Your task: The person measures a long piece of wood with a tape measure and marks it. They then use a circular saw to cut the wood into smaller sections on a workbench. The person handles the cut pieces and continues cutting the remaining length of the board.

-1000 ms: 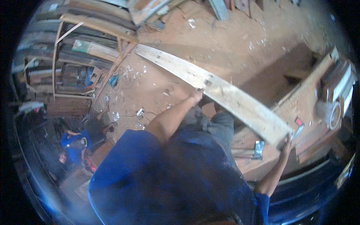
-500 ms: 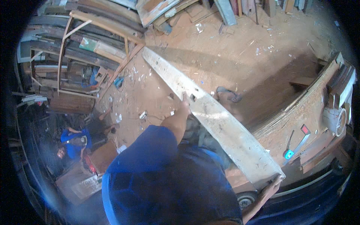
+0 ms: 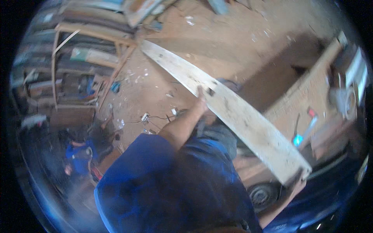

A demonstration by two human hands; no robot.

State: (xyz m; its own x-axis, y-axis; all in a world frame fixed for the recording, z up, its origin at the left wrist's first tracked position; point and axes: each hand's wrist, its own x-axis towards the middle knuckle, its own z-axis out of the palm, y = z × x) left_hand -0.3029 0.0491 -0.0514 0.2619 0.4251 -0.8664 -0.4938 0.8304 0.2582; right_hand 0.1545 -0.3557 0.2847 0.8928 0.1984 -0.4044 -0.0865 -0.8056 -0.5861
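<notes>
A long, pale wooden board point(image 3: 241, 120) with worn patches and a dark rectangular hole slants across the view, from the far left down to the near right. My left hand point(image 3: 202, 99) grips its near-side edge close to the hole, thumb on the upper face. At the board's near right end, my right hand point(image 3: 298, 185) is closed around the corner; some of its fingers are hidden by the wood. Both hands hold the board above the dirt floor.
On the right, a wooden bench point(image 3: 287, 101) bears a turquoise tape measure point(image 3: 297, 140) and a square-like tool with a red part point(image 3: 312, 113). A vehicle wheel point(image 3: 263, 195) is near my right arm. A person in blue point(image 3: 79, 155) works at left, below a wooden frame point(image 3: 89, 33) and stacked planks.
The board and both my hands have shifted right, its near end now farther right past the tape measure. My view has moved too and is blurred. Both hands keep their grip.
</notes>
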